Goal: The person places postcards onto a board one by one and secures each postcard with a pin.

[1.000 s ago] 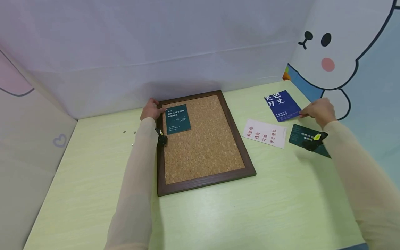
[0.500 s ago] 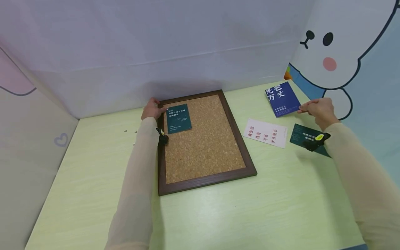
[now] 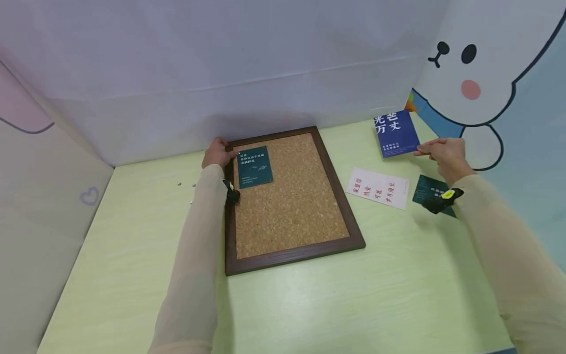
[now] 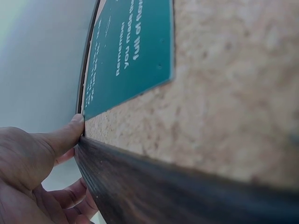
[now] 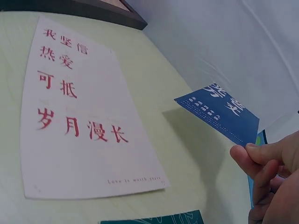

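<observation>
My right hand (image 3: 446, 155) pinches the lower right corner of a blue card (image 3: 395, 135) with white Chinese lettering. In the right wrist view the blue card (image 5: 222, 114) is tilted above the table and casts a shadow. My left hand (image 3: 216, 153) grips the upper left corner of a cork board (image 3: 292, 211) in a dark brown wooden frame. In the left wrist view the thumb (image 4: 67, 135) presses on the frame's corner, fingers along its outer side. A green card (image 3: 255, 168) lies on the cork near that hand.
On the table right of the board lies a pale pink card (image 3: 379, 188) with red lettering. A dark green card (image 3: 426, 189) lies beside it, partly hidden by the right wrist's camera. Several tiny studs (image 3: 179, 184) lie left of the board. A fabric wall (image 3: 265, 103) stands behind.
My right hand has lifted the blue card off the table, moving slightly left and turning it more upright. The left hand keeps its place on the board's corner.
</observation>
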Demonstrator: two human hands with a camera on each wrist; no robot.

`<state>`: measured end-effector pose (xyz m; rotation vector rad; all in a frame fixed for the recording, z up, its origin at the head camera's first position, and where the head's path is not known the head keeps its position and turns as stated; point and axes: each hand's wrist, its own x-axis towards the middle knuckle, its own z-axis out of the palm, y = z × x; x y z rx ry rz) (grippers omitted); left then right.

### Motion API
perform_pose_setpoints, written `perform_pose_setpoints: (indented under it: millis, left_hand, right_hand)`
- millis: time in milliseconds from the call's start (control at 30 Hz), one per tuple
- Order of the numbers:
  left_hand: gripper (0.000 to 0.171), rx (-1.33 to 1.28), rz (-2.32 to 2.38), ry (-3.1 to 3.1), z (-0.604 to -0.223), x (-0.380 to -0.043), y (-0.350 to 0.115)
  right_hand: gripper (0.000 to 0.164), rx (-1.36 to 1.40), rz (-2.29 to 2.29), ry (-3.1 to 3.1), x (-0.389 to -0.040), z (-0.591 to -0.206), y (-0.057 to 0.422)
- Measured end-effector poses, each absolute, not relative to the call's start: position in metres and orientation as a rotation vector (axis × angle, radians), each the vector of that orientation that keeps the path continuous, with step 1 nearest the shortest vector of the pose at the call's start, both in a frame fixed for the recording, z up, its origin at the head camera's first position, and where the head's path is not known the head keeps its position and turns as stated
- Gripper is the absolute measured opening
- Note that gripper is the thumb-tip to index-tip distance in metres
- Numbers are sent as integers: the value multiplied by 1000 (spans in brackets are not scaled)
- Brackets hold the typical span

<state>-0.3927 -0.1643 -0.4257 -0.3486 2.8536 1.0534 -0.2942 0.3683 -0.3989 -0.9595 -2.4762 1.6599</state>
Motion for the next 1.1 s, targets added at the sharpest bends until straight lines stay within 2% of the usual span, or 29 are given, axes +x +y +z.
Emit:
perform_pose_setpoints:
  millis: [433, 900, 1100]
  left_hand:
    - [49, -310, 1070, 2868, -427, -396, -140]
    - [47, -352, 1056, 2873, -427, -395, -144]
    - [47, -346, 1059, 2874, -426, -394, -144]
  right_hand:
    - [13, -932, 1712, -2465, -297, -384, 350]
    - [4, -891, 1811, -2405, -306, -386, 312]
    - [12, -796, 1823, -2447, -307, -386, 286]
